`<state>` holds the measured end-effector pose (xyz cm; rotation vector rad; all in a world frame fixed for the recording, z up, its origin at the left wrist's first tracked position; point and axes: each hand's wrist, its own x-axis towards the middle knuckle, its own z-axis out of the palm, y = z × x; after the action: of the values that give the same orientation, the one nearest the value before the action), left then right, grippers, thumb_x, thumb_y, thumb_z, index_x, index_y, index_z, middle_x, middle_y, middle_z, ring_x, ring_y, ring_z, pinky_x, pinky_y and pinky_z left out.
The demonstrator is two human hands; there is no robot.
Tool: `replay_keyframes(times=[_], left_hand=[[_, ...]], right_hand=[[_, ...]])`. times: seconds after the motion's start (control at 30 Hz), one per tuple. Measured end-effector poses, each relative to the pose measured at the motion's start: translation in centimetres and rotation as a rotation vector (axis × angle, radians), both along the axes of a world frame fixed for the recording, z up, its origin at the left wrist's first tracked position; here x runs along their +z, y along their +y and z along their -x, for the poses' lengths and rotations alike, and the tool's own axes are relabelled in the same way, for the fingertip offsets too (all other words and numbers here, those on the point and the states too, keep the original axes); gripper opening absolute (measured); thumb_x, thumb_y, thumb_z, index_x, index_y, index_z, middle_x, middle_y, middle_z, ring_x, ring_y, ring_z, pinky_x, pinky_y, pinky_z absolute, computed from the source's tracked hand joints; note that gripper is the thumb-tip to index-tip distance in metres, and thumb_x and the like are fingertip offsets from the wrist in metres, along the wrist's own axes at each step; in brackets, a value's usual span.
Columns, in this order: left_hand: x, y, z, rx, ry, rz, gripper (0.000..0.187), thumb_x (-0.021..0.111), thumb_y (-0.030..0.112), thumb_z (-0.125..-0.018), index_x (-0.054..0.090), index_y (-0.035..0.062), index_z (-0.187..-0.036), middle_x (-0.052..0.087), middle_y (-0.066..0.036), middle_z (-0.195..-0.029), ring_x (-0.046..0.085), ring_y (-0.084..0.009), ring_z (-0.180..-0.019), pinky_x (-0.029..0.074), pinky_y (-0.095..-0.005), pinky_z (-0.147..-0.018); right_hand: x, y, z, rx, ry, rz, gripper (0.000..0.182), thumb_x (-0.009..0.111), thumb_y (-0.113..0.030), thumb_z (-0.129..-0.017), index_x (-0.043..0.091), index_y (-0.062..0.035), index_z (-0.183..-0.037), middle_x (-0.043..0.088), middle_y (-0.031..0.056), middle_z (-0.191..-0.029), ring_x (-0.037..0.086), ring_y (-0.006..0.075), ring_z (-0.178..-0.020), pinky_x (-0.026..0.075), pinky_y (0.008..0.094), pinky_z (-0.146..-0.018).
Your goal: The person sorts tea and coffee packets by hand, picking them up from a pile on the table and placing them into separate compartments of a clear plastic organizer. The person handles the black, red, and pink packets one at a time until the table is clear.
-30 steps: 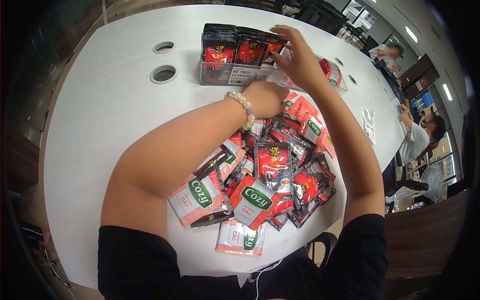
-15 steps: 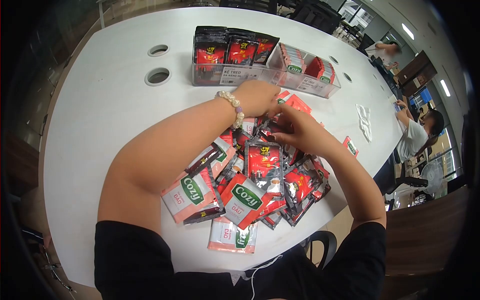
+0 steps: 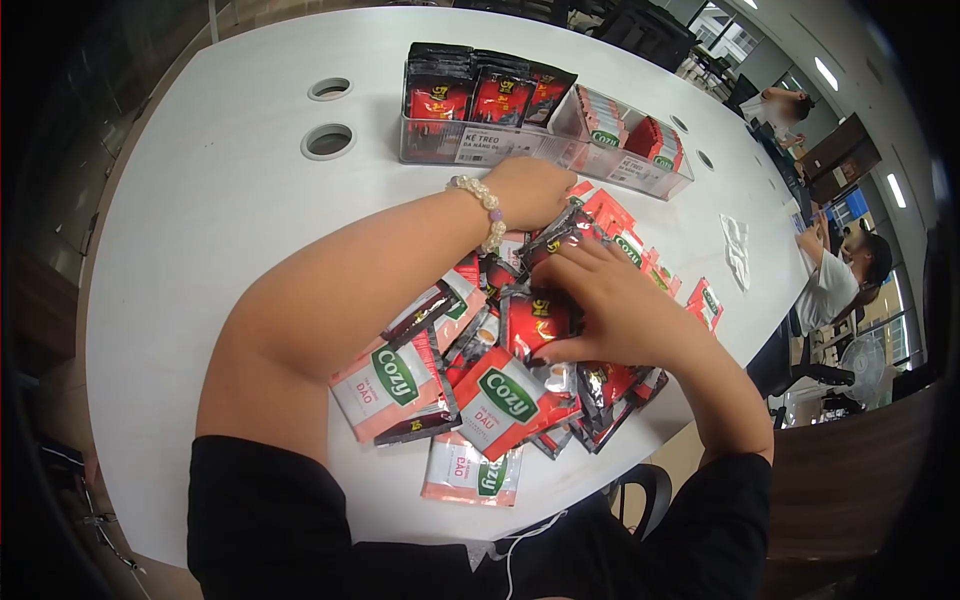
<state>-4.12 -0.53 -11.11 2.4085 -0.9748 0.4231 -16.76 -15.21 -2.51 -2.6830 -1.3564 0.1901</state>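
My left hand [image 3: 535, 192], with a beaded bracelet at the wrist, is closed at the far side of the pile. A black-and-red coffee sachet [image 3: 552, 238] shows just under it and seems gripped; the fingertips are hidden. My right hand [image 3: 615, 305] bends over the pile, thumb and fingers around the edges of a red G7 coffee sachet [image 3: 530, 322]. Nearer my body lie a red Cozy tea sachet [image 3: 505, 400], a pink-and-white Cozy sachet [image 3: 385, 388] and another Cozy sachet [image 3: 470, 470], mixed with several coffee sachets.
Behind the pile stands a clear plastic organizer [image 3: 480, 150] with upright coffee sachets [image 3: 500, 97] and Cozy sachets [image 3: 600, 118] in compartments. A crumpled white wrapper [image 3: 735, 250] lies to the right on the white table [image 3: 220, 260]. Two people sit at the table's far right.
My right hand has come away from my left, moving nearer my body and onto the G7 sachet. My left hand stays near the organizer, a coffee sachet now visible below it.
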Motion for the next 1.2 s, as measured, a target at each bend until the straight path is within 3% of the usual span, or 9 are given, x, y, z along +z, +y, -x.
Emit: replay_keyframes(times=[0.23,0.33,0.37,0.47,0.6,0.63,0.73,0.97,1.2], left_hand=[[0.7,0.1,0.2,0.003,0.073,-0.058,0.016,0.054,0.021,-0.083,0.061,0.007,-0.088,0.065,-0.017,-0.083,0.063,-0.0362,-0.08,0.048,-0.0457,-0.071],[1.3,0.6,0.8,-0.024,0.173,-0.036,0.023,0.052,0.023,-0.084,0.064,0.0053,-0.095,0.066,-0.018,-0.092,0.064,-0.0347,-0.089,0.049,-0.0454,-0.078],[1.0,0.6,0.9,-0.035,0.223,0.043,0.024,0.052,0.023,-0.084,0.064,0.0053,-0.095,0.066,-0.018,-0.093,0.064,-0.0346,-0.089,0.049,-0.0452,-0.079],[0.6,-0.1,0.2,0.013,0.074,-0.086,0.022,0.052,0.023,-0.085,0.063,0.0053,-0.095,0.066,-0.017,-0.09,0.063,-0.035,-0.086,0.049,-0.0453,-0.077],[0.4,0.0,0.2,-0.004,0.011,-0.048,0.019,0.052,0.021,-0.086,0.063,0.006,-0.092,0.066,-0.017,-0.08,0.063,-0.0374,-0.077,0.049,-0.0473,-0.071],[0.5,0.0,0.2,-0.002,0.024,-0.063,0.02,0.052,0.021,-0.086,0.063,0.0059,-0.093,0.066,-0.018,-0.08,0.063,-0.0374,-0.078,0.049,-0.0473,-0.072],[0.7,-0.1,0.2,-0.001,0.043,-0.088,0.02,0.053,0.021,-0.086,0.063,0.0057,-0.094,0.066,-0.018,-0.082,0.064,-0.0372,-0.079,0.049,-0.0472,-0.073],[0.6,-0.1,0.1,0.0,0.031,-0.104,0.021,0.054,0.022,-0.086,0.063,0.0053,-0.096,0.066,-0.019,-0.082,0.064,-0.037,-0.08,0.049,-0.0471,-0.074],[0.8,0.0,0.3,-0.001,0.024,-0.102,0.021,0.054,0.022,-0.086,0.062,0.0054,-0.095,0.066,-0.018,-0.084,0.064,-0.0363,-0.082,0.049,-0.0462,-0.073]], right_hand=[[0.5,0.0,-2.4,-0.185,0.416,-0.087,0.043,0.079,-0.021,-0.071,0.051,-0.0052,-0.1,0.057,0.0086,-0.092,0.056,0.0213,-0.086,0.044,0.0335,-0.075],[2.6,-1.5,-4.7,-0.266,0.434,-0.433,0.032,0.073,-0.006,-0.076,0.05,-0.0036,-0.098,0.056,0.0039,-0.087,0.055,0.0106,-0.082,0.046,0.0294,-0.07],[3.5,-1.9,-5.7,-0.196,-0.02,-0.393,0.028,0.069,-0.001,-0.078,0.05,-0.0026,-0.098,0.057,0.0034,-0.085,0.057,0.0099,-0.081,0.047,0.0267,-0.069],[5.2,-1.8,-10.3,-0.361,-0.183,-0.836,0.023,0.065,-0.001,-0.082,0.053,-0.006,-0.101,0.063,0.0056,-0.082,0.061,0.0114,-0.079,0.048,0.0258,-0.07],[3.3,-2.2,-18.8,-0.268,-0.393,-0.683,0.035,0.068,-0.008,-0.079,0.054,-0.0045,-0.111,0.068,0.0152,-0.097,0.066,0.0249,-0.088,0.05,0.0336,-0.077],[3.1,-0.8,-18.3,-0.344,-0.414,-0.545,0.031,0.066,-0.006,-0.081,0.056,-0.0044,-0.111,0.067,0.0116,-0.099,0.065,0.0202,-0.092,0.049,0.0313,-0.08],[0.2,0.6,-21.3,-0.346,-0.635,-0.271,0.033,0.066,-0.013,-0.079,0.057,-0.0089,-0.11,0.065,0.0161,-0.091,0.062,0.0348,-0.09,0.049,0.0418,-0.077],[-1.3,2.7,-21.6,-0.332,-1.046,-0.099,0.041,0.071,-0.017,-0.074,0.051,-0.0182,-0.11,0.053,0.0022,-0.099,0.054,0.0238,-0.098,0.041,0.0406,-0.079],[0.3,1.6,-18.1,-0.299,-0.777,-0.452,0.023,0.07,-0.016,-0.076,0.055,-0.0103,-0.094,0.056,0.0073,-0.088,0.058,0.0276,-0.087,0.045,0.0393,-0.072]])
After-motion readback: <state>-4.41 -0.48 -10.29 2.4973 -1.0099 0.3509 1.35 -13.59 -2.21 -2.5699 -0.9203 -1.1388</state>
